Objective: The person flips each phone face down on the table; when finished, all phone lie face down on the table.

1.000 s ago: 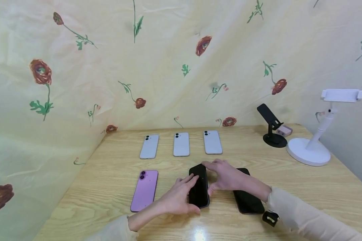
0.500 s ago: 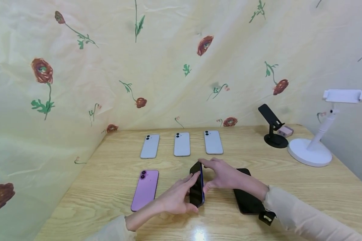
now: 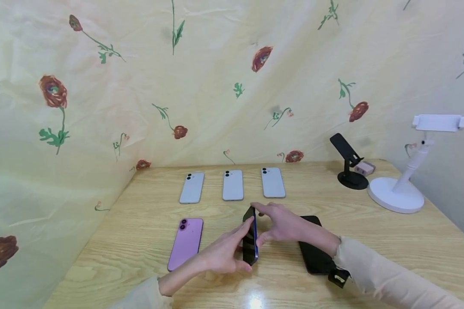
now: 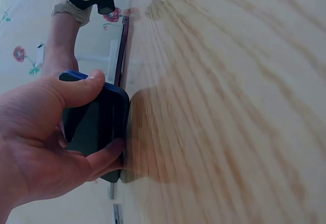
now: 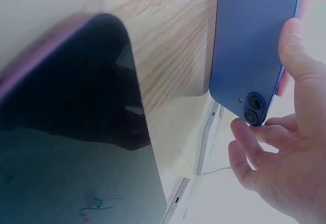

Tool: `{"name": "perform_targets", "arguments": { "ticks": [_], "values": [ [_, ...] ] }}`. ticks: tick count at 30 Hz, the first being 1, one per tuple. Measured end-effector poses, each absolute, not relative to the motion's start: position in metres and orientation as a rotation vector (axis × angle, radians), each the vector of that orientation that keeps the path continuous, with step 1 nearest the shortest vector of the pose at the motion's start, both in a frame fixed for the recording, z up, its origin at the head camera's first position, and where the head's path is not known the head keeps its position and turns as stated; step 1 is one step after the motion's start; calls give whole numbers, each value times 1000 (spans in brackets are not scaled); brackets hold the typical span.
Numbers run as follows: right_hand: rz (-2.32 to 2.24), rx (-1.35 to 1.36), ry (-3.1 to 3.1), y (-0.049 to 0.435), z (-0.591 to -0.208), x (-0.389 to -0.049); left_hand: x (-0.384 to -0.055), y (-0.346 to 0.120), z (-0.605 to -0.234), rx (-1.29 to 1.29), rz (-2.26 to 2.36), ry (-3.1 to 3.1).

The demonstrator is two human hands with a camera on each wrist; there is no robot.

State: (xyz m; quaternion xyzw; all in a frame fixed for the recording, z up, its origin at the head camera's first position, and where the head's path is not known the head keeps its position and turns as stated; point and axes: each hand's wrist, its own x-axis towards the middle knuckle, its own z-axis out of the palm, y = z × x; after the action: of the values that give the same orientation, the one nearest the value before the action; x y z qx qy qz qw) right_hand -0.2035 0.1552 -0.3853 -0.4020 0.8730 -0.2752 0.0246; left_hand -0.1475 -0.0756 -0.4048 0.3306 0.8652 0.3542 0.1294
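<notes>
A blue smartphone (image 3: 249, 248) with a black screen stands tilted up on its long left edge, held between both hands. My left hand (image 3: 225, 254) grips it from the left, thumb at its near end and fingers along the screen side. In the left wrist view the phone (image 4: 91, 130) is close against the wooden table. My right hand (image 3: 281, 222) holds the raised right side, thumb on the long edge and fingertips at the far corner. The right wrist view shows the blue back of the phone (image 5: 252, 40) and two camera lenses by those fingertips.
A purple phone (image 3: 186, 244) lies face down on the left. Under my right forearm lies a phone with a dark screen (image 3: 316, 258). White phones (image 3: 232, 185) form a back row. At the right stand a black phone stand (image 3: 352, 180), a pink block (image 3: 364, 168) and a white stand (image 3: 396, 195).
The blue phone has tipped from nearly flat up onto its left edge, its right side lifting. My right hand has shifted slightly left with it; the left hand stays almost in place.
</notes>
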Motion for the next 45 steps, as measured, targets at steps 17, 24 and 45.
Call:
{"name": "perform_targets", "arguments": {
  "ticks": [17,24,45],
  "values": [
    [-954,-1279,2637,148,-390,-206,-149,-79,-407,949,962,2553],
    [-995,-1285,2606,145,-393,-206,-148,-82,-408,960,995,2549],
    [-1021,-1307,2574,138,-389,-205,-147,-89,-414,1097,1097,2535]
  ]
}}
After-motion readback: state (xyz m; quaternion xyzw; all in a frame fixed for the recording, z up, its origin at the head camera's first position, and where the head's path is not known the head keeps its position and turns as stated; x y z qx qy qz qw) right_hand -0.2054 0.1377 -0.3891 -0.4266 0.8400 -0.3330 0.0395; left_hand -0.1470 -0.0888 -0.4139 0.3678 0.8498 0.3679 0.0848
